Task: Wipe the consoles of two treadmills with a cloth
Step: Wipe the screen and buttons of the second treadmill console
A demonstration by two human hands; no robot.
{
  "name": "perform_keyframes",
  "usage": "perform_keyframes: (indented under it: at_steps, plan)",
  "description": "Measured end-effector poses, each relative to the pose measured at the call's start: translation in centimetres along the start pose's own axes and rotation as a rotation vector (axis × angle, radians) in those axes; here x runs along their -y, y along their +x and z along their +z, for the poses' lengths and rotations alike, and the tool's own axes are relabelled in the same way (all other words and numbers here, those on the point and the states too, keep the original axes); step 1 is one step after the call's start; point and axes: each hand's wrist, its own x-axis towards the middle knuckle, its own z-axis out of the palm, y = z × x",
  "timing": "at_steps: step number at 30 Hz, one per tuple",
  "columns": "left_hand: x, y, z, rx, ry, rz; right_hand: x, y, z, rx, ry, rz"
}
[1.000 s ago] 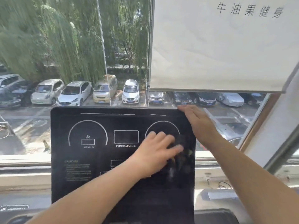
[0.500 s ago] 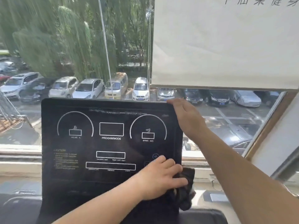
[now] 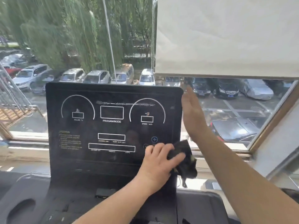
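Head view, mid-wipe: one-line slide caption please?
Left hand presses a dark cloth to the treadmill console at its lower right edge; right hand open beside it.

Parked cars (image 3: 98,76) and willows (image 3: 64,34) outside; white roller blind (image 3: 226,36) half-lowered.

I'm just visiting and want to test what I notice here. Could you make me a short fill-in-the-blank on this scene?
1. The dark crumpled cloth is pressed against the flat black treadmill console by the ____ hand.
2. The cloth sits at the console's lower ____ corner.
3. The right hand is open beside the console's ____ edge.

Missing words: left; right; right
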Motion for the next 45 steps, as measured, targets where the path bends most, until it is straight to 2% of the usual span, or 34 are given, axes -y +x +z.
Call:
perform_keyframes:
  at_steps: [1, 3, 5, 7, 9, 11, 13, 14, 16, 19, 21, 24, 27, 33, 38, 41, 45]
  plan:
    - [0.1, -1.5, 0.2, 0.103, 0.031, 0.124, -1.4, -0.9, 0.2, -0.074, 0.027, 0.084]
    - [1.7, -2.9, -0.6, 0.222, 0.105, 0.321, -4.4, -3.0, 0.5, -0.061, 0.091, 0.330]
    - [4.6, -2.0, -2.6, 0.193, 0.160, 0.410, -7.0, -5.2, 0.8, 0.022, 0.127, 0.471]
    - [8.0, 0.0, -5.5, 0.015, 0.198, 0.293, -8.1, -6.8, 0.9, 0.028, 0.132, 0.517]
    - [11.2, 2.4, -8.3, -0.168, 0.151, -0.038, -8.0, -8.1, 0.8, 0.046, 0.133, 0.558]
    - [12.3, 3.9, -10.0, -0.272, 0.067, -0.385, -7.8, -9.1, 1.1, 0.072, 0.079, 0.583]
    - [11.3, 3.8, -9.6, -0.333, 0.017, -0.537, -7.4, -10.0, 1.7, 0.047, 0.028, 0.556]
    - [10.5, 3.1, -8.9, -0.336, 0.010, -0.537, -7.2, -10.5, 2.0, -0.004, -0.005, 0.523]
    - [8.7, 0.5, -6.9, -0.259, 0.011, -0.423, -7.2, -11.6, 2.5, -0.155, -0.076, 0.460]
    - [6.5, -4.3, -3.6, -0.015, 0.029, -0.130, -7.3, -12.9, 3.3, -0.284, -0.113, 0.437]
    - [5.4, -6.8, -2.4, 0.137, 0.011, -0.017, -7.6, -13.7, 4.0, -0.321, -0.133, 0.447]
    - [4.7, -8.2, -2.2, 0.222, -0.045, 0.006, -7.7, -15.4, 5.0, -0.351, -0.172, 0.480]
    - [6.3, -8.5, -3.5, 0.237, -0.046, 0.006, -6.8, -16.9, 7.8, -0.285, -0.210, 0.442]
    - [16.1, -15.9, -6.6, 0.187, -0.100, -0.114, -4.7, -18.8, 16.3, -0.102, -0.243, 0.401]
    - [25.8, -22.9, -9.0, 0.181, -0.044, -0.264, -3.7, -19.3, 24.0, 0.046, -0.113, 0.450]
    - [28.7, -24.9, -9.5, 0.064, -0.078, -0.339, -2.9, -19.4, 26.2, 0.029, -0.037, 0.503]
    - [28.6, -19.2, -10.4, -0.258, -0.140, -0.489, -2.0, -19.0, 25.8, -0.097, -0.004, 0.533]
